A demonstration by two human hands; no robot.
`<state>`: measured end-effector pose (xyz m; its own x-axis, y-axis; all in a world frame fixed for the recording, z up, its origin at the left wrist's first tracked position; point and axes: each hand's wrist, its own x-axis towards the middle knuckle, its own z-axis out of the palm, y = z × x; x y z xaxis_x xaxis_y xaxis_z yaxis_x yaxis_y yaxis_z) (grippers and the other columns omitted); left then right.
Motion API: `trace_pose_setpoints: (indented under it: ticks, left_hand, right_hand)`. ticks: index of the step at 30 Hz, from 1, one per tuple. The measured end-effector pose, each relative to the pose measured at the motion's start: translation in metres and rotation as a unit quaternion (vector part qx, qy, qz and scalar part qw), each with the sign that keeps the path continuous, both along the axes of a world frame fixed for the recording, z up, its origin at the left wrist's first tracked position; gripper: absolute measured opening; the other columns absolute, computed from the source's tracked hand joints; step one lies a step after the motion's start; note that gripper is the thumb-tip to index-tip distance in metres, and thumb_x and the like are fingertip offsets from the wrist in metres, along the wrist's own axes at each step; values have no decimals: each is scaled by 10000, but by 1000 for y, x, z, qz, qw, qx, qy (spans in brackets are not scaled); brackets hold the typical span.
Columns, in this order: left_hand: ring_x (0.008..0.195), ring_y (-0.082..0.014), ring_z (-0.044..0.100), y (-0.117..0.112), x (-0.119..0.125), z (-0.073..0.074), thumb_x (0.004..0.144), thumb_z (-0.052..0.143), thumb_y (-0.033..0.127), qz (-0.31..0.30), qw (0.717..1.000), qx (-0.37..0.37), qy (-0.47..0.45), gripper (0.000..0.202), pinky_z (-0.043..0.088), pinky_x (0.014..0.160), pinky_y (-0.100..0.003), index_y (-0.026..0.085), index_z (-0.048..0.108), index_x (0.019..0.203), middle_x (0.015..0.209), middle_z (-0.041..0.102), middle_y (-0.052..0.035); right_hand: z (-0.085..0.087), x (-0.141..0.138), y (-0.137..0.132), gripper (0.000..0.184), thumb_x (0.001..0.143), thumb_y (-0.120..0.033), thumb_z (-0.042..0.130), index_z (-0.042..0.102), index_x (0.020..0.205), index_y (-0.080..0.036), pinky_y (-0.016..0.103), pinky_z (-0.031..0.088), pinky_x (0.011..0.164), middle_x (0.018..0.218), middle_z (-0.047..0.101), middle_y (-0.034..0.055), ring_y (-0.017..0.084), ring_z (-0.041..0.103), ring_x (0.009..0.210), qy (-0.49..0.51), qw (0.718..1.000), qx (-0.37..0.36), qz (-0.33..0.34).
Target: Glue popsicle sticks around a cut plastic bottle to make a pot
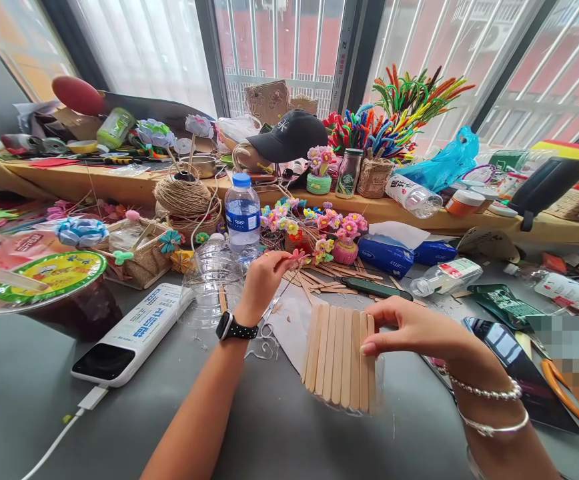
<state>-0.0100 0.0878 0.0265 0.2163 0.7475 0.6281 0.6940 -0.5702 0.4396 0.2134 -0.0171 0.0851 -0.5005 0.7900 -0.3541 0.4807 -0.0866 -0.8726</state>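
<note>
left hand: raised over the tabletop, fingers pinched on a small pink flower; smartwatch on the wrist
right hand: thumb and fingers closed on the top right edge of the stick panel
stick panel: row of popsicle sticks side by side, fixed to a clear plastic container (only partly visible), centre front on the tabletop
loose sticks: pile just behind the panel
water bottle: upright, left of the flower
power bank: lying flat at left, cable plugged in

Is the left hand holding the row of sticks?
No, the right hand grips the sticks; the left hand is raised apart from them, pinching a small pink flower.
</note>
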Motion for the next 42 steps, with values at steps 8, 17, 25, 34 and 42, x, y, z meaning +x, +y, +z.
trace_pose_setpoints:
  ticks: [8,17,25,34,42]
  left_hand:
    - [872,-245,603,-11,2,17,757,581,214,51,998,-36,24,230,463,740,-350,152,605,977,982,649,-107]
    - [788,-144,571,-71,30,62,764,552,403,-334,910,-239,54,251,419,685,-226,198,587,905,858,640,5]
    - [718,-156,526,-76,34,58,604,649,528,-312,912,-239,120,476,356,559,-224,200,505,917,840,589,-1]
    - [715,-158,530,-75,37,56,619,645,502,-304,914,-244,117,438,357,554,-224,198,506,900,823,580,5]
    - [747,-175,533,-74,34,56,654,616,499,-298,916,-235,129,442,384,601,-249,189,491,943,859,576,-19]
  right_hand:
    - [-1,0,0,317,624,-442,640,549,658,-140,218,378,582,671,571,5,118,509,658,0,1000,11,-9]
    - [0,0,1,288,649,-418,625,547,631,-142,199,331,518,594,518,-31,86,449,587,-6,999,39,6]
    - [0,-2,2,279,642,-405,623,552,635,-134,205,339,527,591,506,-31,85,439,573,-6,999,29,15]
    - [-4,-2,4,267,641,-395,630,563,661,-136,221,381,572,618,534,-15,100,477,606,36,999,7,-11]
    - [-8,-4,6,286,641,-405,633,536,604,-138,214,362,541,578,530,-19,93,476,573,48,998,20,-45]
